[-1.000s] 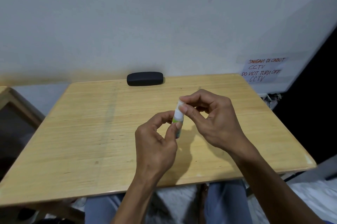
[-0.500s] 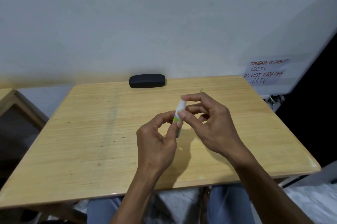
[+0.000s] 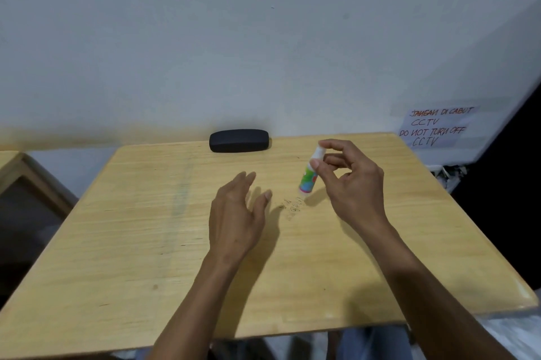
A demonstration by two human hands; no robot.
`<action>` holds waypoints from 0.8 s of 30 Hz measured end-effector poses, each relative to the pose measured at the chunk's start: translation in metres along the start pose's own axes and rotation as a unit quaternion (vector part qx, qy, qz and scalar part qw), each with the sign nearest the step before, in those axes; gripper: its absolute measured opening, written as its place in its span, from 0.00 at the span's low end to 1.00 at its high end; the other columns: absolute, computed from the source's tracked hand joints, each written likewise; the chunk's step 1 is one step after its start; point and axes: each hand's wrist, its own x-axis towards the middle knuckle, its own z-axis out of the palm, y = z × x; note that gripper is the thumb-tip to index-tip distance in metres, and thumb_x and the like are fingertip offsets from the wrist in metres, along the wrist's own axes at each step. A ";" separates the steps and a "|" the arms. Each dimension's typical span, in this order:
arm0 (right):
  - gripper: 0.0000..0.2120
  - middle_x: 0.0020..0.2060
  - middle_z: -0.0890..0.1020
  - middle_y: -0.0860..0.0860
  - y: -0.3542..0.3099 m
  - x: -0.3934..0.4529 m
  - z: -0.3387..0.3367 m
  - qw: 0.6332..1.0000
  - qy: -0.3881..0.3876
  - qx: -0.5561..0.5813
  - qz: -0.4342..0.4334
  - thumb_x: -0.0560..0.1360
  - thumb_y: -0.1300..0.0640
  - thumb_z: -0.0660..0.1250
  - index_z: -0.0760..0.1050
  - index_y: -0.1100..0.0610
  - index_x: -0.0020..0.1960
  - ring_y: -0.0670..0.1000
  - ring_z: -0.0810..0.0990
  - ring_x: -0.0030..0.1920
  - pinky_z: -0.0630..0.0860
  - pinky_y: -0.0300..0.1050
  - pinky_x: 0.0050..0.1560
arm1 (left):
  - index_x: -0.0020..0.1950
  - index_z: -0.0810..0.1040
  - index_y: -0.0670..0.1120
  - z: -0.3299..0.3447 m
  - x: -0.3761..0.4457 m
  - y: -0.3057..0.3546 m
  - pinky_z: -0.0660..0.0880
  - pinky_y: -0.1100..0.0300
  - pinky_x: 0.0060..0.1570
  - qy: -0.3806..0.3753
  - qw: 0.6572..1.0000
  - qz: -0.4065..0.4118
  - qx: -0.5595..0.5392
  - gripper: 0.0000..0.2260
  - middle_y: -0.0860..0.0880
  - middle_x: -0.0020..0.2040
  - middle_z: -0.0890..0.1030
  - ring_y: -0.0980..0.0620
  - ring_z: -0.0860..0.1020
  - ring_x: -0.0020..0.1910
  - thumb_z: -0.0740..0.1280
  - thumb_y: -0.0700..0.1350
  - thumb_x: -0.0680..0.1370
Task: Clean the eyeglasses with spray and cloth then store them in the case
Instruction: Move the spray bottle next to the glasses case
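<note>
My right hand (image 3: 349,181) pinches the white cap end of a small spray bottle (image 3: 308,177) with a green, blue and pink label. The bottle hangs tilted, its base just above or touching the wooden table (image 3: 146,228). My left hand (image 3: 238,213) hovers open to the left of the bottle, fingers straight, holding nothing. A black eyeglass case (image 3: 238,140) lies shut at the table's far edge by the wall. No eyeglasses or cloth are in view.
A white wall rises behind the table. A handwritten paper sign (image 3: 436,126) hangs at the right. Another wooden piece of furniture (image 3: 17,172) stands at the left. My knees in blue trousers (image 3: 374,343) show below the near edge.
My left hand has let go of the bottle and moved left, opening. My right hand carried the bottle to the right and lowered it toward the table.
</note>
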 end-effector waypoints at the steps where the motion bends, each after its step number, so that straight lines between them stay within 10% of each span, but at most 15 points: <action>1: 0.13 0.38 0.83 0.40 0.006 0.007 0.004 1.000 0.008 -0.005 0.003 0.74 0.55 0.75 0.81 0.49 0.57 0.39 0.82 0.46 0.70 0.26 0.39 | 0.72 0.72 0.47 0.004 0.010 -0.006 0.66 0.51 0.70 -0.020 0.998 -0.011 0.052 0.24 0.45 0.74 0.71 0.46 0.67 0.74 0.66 0.55 0.79; 10: 0.12 0.46 0.86 0.49 0.040 0.075 0.049 0.998 0.011 -0.061 0.013 0.76 0.54 0.72 0.79 0.49 0.59 0.50 0.84 0.47 0.81 0.51 0.49 | 0.72 0.65 0.53 0.037 0.037 -0.041 0.57 0.40 0.74 -0.103 0.969 -0.045 0.219 0.24 0.44 0.76 0.66 0.43 0.58 0.78 0.48 0.61 0.80; 24: 0.12 0.51 0.86 0.52 0.069 0.111 0.090 0.992 -0.029 -0.122 0.028 0.79 0.54 0.69 0.77 0.49 0.63 0.52 0.84 0.51 0.76 0.45 0.46 | 0.79 0.58 0.53 0.037 0.037 -0.042 0.49 0.43 0.77 -0.124 0.962 -0.039 0.241 0.28 0.45 0.81 0.56 0.45 0.49 0.81 0.44 0.62 0.81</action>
